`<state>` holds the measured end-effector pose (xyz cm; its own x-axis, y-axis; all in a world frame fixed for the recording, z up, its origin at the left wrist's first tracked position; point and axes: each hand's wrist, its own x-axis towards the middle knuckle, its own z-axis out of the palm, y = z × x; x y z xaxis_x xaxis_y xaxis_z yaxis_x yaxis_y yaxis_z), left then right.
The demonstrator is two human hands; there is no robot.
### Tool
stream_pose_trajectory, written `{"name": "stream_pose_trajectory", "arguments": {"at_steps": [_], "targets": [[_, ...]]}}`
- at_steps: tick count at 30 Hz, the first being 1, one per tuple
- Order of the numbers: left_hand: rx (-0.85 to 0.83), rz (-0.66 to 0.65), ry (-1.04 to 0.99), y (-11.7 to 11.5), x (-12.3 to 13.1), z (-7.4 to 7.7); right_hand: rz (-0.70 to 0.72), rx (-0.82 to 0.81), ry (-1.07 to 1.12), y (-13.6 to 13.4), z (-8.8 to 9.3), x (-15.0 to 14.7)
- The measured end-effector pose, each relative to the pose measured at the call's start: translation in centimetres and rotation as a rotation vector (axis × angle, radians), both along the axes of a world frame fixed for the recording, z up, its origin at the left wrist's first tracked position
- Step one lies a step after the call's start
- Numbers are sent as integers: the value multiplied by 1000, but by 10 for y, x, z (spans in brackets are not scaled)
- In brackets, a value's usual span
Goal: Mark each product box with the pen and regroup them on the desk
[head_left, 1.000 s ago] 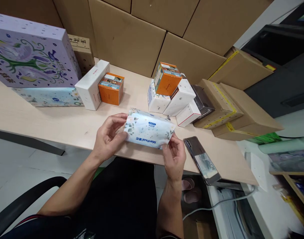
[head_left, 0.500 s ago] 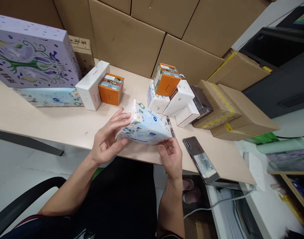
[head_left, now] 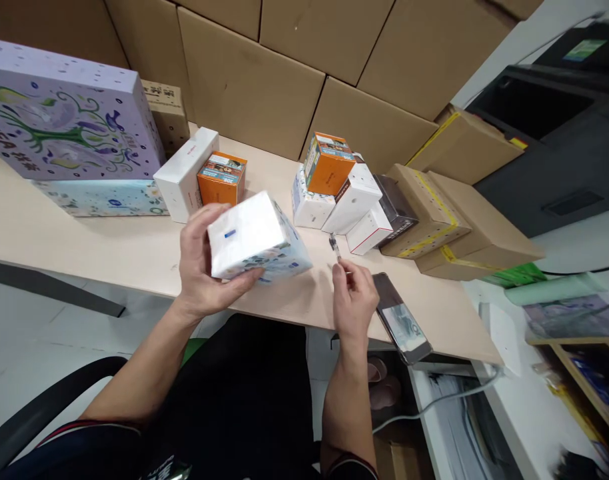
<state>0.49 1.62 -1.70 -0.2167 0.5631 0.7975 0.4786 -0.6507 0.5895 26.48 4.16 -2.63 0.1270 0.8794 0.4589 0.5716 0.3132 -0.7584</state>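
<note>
My left hand [head_left: 202, 263] is wrapped around a floral, pale-blue tissue pack [head_left: 252, 240], thumb along its lower edge. The pack is tilted above the table, its white end with a small blue mark turned up toward me. To the right, my right hand [head_left: 353, 293] has its fingers pinched at the near end of a slim pen [head_left: 335, 247]. The pen's far end rests by the white boxes, and its near end is hidden by the fingers. A dark phone [head_left: 402, 319] with a paper under its clear case lies just right of this hand.
Behind the pack stand an orange box [head_left: 222, 177] and a long white box [head_left: 187, 173]. A purple tea box [head_left: 74, 117] sits on another tissue pack [head_left: 112, 198]. Right of centre, another orange box [head_left: 329, 170] tops a cluster beside taped cartons [head_left: 429, 213]. Large cardboard boxes [head_left: 249, 80] line the back.
The tissue pack has turned so its white end faces up, now in my left hand only. My right hand has left the pack and moved right to the pen.
</note>
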Motion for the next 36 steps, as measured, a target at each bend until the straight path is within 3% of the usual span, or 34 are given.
{"name": "stream_pose_trajectory", "arguments": {"at_steps": [2,4,8,11,14,19,21,25,31,36], "targets": [[63,77,56,4,-2,5,-162,-13,-219,13,2,6],[71,78,108,8,-1,7,-217,-93,-392,24,3,10],[51,-157,188,12,8,3,-209,-144,-453,30,1,11],[-75,-261,182,12,15,-3,-190,-115,-422,27,0,11],[-235,-215,150,12,16,-10,-190,-59,-326,23,2,13],[-357,-197,61,14,14,-17,-108,194,427,2,22,-3],[-354,-187,51,13,15,-17,-24,307,562,-13,36,-16],[-322,-180,92,11,16,-17,136,428,534,-39,56,-41],[-183,-189,207,11,15,-19,331,518,373,-36,57,-54],[-134,-184,262,11,14,-16,297,510,274,-31,56,-53]]}}
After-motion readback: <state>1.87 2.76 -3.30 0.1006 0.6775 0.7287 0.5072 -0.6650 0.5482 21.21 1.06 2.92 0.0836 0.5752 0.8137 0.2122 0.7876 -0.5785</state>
